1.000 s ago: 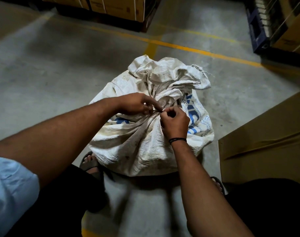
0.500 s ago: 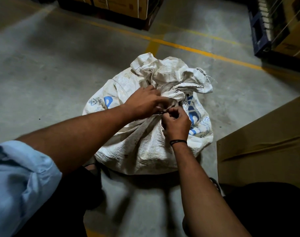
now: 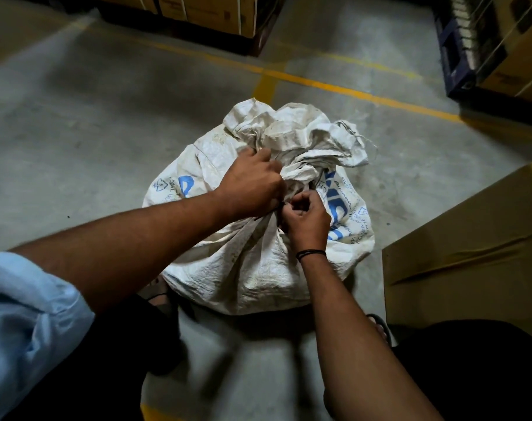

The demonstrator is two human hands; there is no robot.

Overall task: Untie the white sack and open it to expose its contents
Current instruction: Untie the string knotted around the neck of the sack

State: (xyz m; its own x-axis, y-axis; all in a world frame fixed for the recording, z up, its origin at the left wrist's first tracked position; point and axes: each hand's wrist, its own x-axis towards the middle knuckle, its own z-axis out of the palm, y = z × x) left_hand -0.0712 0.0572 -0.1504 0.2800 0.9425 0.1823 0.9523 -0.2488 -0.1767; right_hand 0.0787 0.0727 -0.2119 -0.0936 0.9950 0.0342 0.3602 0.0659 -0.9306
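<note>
A white woven sack with blue print stands on the concrete floor between my feet. Its neck is bunched and tied, and the loose crumpled top flops away from me. My left hand grips the gathered neck from the left, fingers curled over the cloth. My right hand pinches the thin dark tie at the knot, right against the left hand's fingers. The knot itself is mostly hidden by both hands. The sack's contents are out of sight.
A brown cardboard box stands close on the right. Cardboard cartons on a pallet sit at the back, and a dark blue pallet with boxes at the back right. Yellow lines cross the floor.
My left hand has moved up from the knot onto the bunched neck. The right hand stays pinched at the tie. The sack stays tied.
</note>
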